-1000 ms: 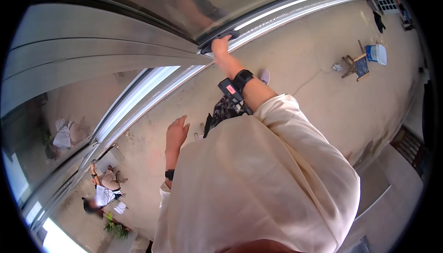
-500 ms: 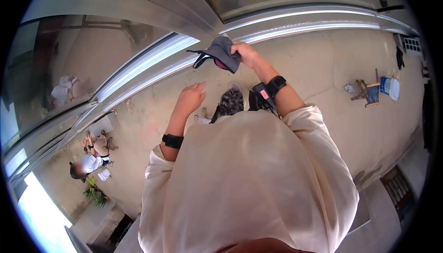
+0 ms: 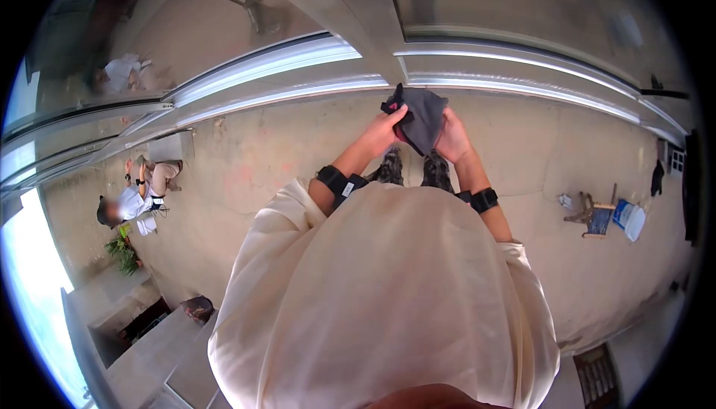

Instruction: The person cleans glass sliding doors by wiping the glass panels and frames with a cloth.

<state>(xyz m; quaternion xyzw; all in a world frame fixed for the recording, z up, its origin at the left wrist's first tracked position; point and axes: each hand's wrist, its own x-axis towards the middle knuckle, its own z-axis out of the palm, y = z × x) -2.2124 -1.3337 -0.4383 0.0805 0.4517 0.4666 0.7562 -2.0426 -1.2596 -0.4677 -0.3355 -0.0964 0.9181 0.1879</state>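
Observation:
A dark grey cloth piece with black straps [image 3: 424, 118] is held in front of my body, near the glass panels. A bit of red or pink shows on its underside; whether it is a cap I cannot tell. My left hand [image 3: 382, 131] grips its left side by the strap, thumb on top. Closed on its right edge is my right hand [image 3: 452, 139], with the fingers partly hidden behind the cloth. Black bands circle both my forearms.
Metal-framed glass panels [image 3: 522, 54] run along the far side. To the right stand a small wooden stool [image 3: 597, 219] and a blue-and-white bucket [image 3: 630, 219]. A seated person [image 3: 145, 189] works at the left, near a potted plant [image 3: 123, 252].
My left hand has come up and taken hold of the cloth piece, which only my right hand held before. The cloth has shifted right and turned, and my view has swung.

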